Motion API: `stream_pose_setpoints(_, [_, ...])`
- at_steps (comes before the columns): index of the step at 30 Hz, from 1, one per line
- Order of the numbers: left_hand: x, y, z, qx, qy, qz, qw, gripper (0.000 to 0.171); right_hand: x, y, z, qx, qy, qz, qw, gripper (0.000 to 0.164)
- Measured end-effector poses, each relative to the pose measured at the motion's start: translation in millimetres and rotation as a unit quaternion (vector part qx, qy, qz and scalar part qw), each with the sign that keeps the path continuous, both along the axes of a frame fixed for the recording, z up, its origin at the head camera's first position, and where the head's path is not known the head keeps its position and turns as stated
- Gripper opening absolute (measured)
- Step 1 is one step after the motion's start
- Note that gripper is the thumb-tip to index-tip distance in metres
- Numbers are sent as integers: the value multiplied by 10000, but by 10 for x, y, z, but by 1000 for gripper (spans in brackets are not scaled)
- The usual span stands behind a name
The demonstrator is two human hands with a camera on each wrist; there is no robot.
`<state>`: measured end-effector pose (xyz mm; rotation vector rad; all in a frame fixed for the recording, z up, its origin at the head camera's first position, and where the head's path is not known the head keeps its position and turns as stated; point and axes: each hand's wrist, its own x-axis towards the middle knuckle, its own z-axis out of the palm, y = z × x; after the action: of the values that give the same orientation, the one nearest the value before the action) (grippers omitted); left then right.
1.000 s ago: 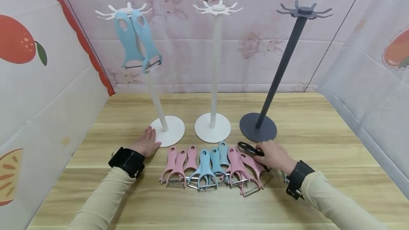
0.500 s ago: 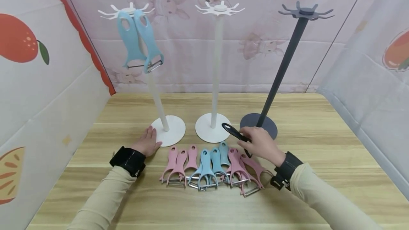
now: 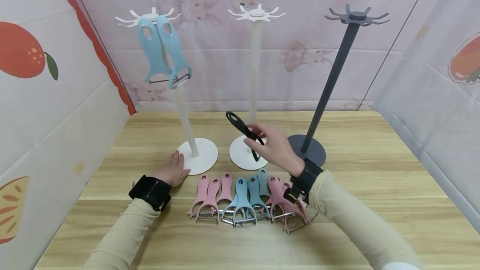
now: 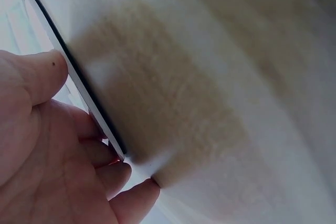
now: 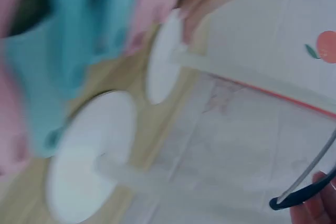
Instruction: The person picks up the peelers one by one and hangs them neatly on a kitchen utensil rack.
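My right hand (image 3: 275,145) pinches a black peeler (image 3: 238,123) near its blade end, with the handle pointing up and left. It is held in the air in front of the middle white stand (image 3: 255,66). In the right wrist view, the peeler's blade (image 5: 307,174) shows at the lower right. My left hand (image 3: 173,170) rests with extended fingers on the round base (image 3: 206,157) of the left white stand. Two light blue peelers (image 3: 153,49) hang from that stand's hooks. Pink peelers (image 3: 211,193) and blue peelers (image 3: 241,195) lie in a row on the table.
A dark grey stand (image 3: 333,74) with bare hooks stands at the right. The middle stand's hooks (image 3: 257,13) are bare too. Printed cloth walls (image 3: 210,74) enclose the wooden table (image 3: 375,161) at the back and sides.
My right hand has lifted the black peeler off the right end of the pile and carried it up and left to the middle stand. The left hand has stayed on its base.
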<state>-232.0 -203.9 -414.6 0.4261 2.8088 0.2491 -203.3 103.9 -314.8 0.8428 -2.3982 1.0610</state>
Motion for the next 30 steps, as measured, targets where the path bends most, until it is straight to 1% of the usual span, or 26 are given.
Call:
stream_pose_setpoints(4, [-7,-24,-16,4,-41,41,10000,61,-130,-227,212,-637,167,273,9975,36])
stream_pose_setpoints(8, [-6,-41,-26,-3,-56,34,10000,61,-276,-454,455,-1289,228,471,9903,39])
stream_pose_setpoints(12, [8,-35,-17,-11,38,-10,10000,61,-406,-636,724,-1833,135,525,9816,40])
stream_pose_setpoints(15, [5,-21,-15,7,95,-35,9999,61,-487,-718,930,-2159,95,496,9751,40])
stream_pose_setpoints(16, [8,-22,-25,10,112,-38,9999,61,-471,-744,1017,-2217,56,463,9740,40])
stream_pose_setpoints(17, [5,-26,-37,6,121,-33,9999,61,-497,-765,1070,-2265,62,455,9729,40])
stream_pose_setpoints(20, [10,-22,-45,-16,155,-25,9999,61,-549,-817,1198,-2245,-46,338,9739,40])
stream_pose_setpoints(22, [9,-7,-42,-37,159,-30,9999,61,-574,-845,1250,-2170,-86,268,9758,41])
stream_pose_setpoints(23, [9,2,-34,-48,138,-21,9999,61,-627,-863,1246,-2136,-77,252,9766,41])
stream_pose_setpoints(25, [14,15,-20,-69,118,-24,9999,61,-641,-910,1285,-2083,-101,220,9778,42])
stream_pose_setpoints(30, [2,23,-32,-98,131,-72,9998,61,-658,-1037,1358,-1876,-172,341,9815,42])
